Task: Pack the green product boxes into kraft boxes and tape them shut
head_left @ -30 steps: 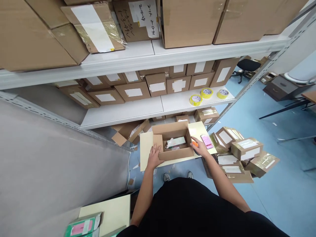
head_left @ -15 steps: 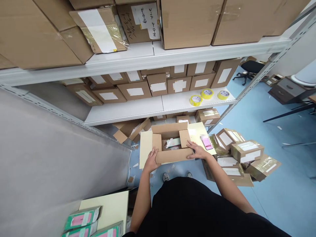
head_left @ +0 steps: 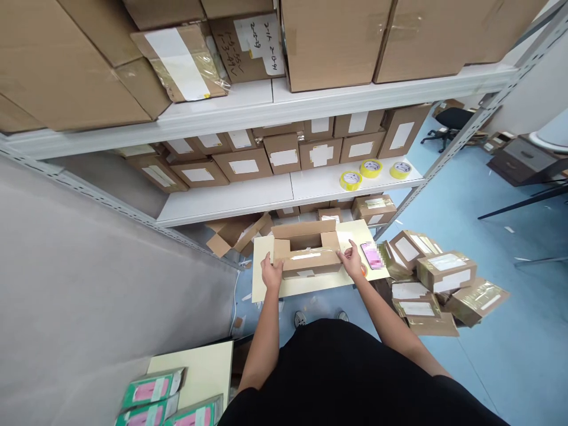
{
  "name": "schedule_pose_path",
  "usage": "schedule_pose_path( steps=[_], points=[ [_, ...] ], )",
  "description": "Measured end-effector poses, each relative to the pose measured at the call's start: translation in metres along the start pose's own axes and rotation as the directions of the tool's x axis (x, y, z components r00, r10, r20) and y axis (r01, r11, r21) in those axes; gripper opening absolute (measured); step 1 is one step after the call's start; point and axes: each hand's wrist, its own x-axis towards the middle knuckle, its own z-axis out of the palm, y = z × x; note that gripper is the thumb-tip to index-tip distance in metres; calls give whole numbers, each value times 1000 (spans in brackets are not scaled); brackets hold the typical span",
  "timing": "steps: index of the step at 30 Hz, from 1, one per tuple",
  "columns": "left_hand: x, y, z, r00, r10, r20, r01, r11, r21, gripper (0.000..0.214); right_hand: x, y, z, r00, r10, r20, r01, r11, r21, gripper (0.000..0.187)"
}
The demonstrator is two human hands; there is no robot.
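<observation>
An open cardboard box (head_left: 313,269) sits on a small cream table (head_left: 290,288). Its back flap stands up, and its near flap, bearing clear tape and a white strip, lies folded in over the opening. My left hand (head_left: 271,272) grips the near left corner, thumb against the flap. At the near right corner, my right hand (head_left: 351,260) holds the edge with its thumb and fingers. The near flap hides most of the inside. Beside my right wrist, part of an orange roll (head_left: 364,270) shows. Right of it lies a phone with a pink screen (head_left: 371,255).
Metal shelving (head_left: 231,198) with labelled cartons stands ahead, with yellow tape rolls (head_left: 371,168) on its middle shelf. Taped cartons (head_left: 446,269) are piled on the floor at right. An open carton (head_left: 237,234) lies at left. Green and pink packs (head_left: 151,389) lie on a side table.
The near flap has folded inward, covering the pale item that showed inside. My hands have shifted from the flap's outer edge to the box's near corners. The orange roll has come into view.
</observation>
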Motion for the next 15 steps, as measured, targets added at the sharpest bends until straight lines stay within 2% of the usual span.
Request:
schedule_pose_path(
  steps=[3, 7, 11, 13, 15],
  points=[
    [2, 9, -3, 1000, 4, -19, -3, 997, 77, 86, 4, 10, 9, 999, 22, -48, -25, 997, -67, 93],
    [29, 39, -17, 985, 146, 95, -164, 961, 223, 94, 8, 21, 10, 1000, 14, -15, -15, 992, -126, 88],
    [73, 83, -23, 919, 333, 208, -377, 898, 227, 88, 11, 24, 9, 1000, -10, 10, 12, 984, -179, 81],
    [90, 99, -24, 885, 366, 287, -439, 861, 257, 89, 11, 24, 10, 1000, -23, 11, 25, 980, -198, 77],
    [97, 106, -24, 867, 381, 322, -475, 827, 302, 84, 10, 24, 12, 999, -34, 4, 34, 978, -208, 74]
  ],
)
